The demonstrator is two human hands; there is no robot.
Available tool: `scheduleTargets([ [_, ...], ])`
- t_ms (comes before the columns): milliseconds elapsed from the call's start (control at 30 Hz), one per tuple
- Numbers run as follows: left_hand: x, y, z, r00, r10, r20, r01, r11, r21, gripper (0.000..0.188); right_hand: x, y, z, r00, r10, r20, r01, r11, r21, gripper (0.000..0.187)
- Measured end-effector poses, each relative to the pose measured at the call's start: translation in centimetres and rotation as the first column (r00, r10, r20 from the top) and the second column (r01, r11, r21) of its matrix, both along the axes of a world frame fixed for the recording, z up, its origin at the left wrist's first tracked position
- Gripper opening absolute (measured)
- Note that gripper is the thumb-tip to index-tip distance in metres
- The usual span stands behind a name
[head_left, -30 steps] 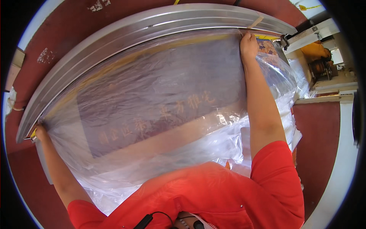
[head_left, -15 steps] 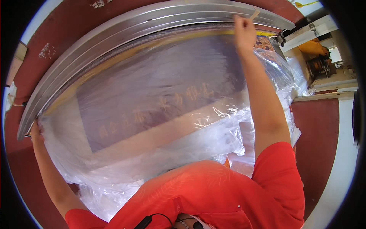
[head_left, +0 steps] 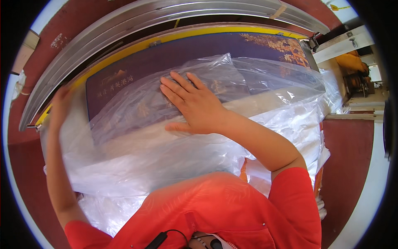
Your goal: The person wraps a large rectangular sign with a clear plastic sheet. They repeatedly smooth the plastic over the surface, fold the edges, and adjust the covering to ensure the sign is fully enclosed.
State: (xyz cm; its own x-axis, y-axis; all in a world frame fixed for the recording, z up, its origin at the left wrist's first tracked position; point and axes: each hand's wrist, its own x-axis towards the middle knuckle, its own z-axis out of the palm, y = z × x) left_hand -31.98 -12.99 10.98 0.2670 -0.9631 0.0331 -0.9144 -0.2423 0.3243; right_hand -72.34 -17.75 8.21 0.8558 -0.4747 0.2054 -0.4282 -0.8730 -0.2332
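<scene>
A dark purple printed panel [head_left: 157, 68] with gold lettering and a golden tree lies in front of me. Clear plastic sheeting [head_left: 141, 108] covers its nearer part in loose folds, while the far strip is bare. My right hand [head_left: 192, 103] rests flat on the plastic over the panel's middle, palm down, fingers outstretched, holding nothing. Smeared by motion, my left hand [head_left: 62, 99] is at the panel's left end, close to the yellow edge strip [head_left: 141, 43]; its fingers cannot be made out. Beyond the panel runs a long silver metal bar [head_left: 166, 14].
A tan tape piece [head_left: 278, 11] sticks to the bar toward its right end. More crumpled plastic [head_left: 286, 120] hangs over the near and right sides. To the right are a pale metal beam [head_left: 344, 43] and an orange-and-black machine [head_left: 352, 74]. The floor [head_left: 346, 153] is dark red.
My right hand has left the bar and come down onto the plastic. My left hand has moved up from the bar's left end. The plastic has drawn back, and a dark gap shows under the bar.
</scene>
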Motion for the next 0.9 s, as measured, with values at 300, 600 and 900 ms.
scheduleTargets([
  [300,-25.3,-10.6,-4.2,0.870,-0.493,0.001,0.456,0.803,-0.384,0.021,-8.2,5.3,-0.1,0.924,-0.378,0.061,0.373,0.924,0.084,0.066],
  [600,-32.8,-14.3,-2.3,0.726,-0.440,-0.528,0.513,0.858,-0.010,0.029,-9.8,6.8,-1.4,0.925,-0.364,0.110,0.360,0.931,0.059,0.069],
  [900,-35.5,-15.8,-2.6,0.736,-0.398,-0.548,0.521,0.850,0.082,0.017,-10.4,6.5,0.1,0.908,-0.371,0.193,0.361,0.929,0.087,0.056],
])
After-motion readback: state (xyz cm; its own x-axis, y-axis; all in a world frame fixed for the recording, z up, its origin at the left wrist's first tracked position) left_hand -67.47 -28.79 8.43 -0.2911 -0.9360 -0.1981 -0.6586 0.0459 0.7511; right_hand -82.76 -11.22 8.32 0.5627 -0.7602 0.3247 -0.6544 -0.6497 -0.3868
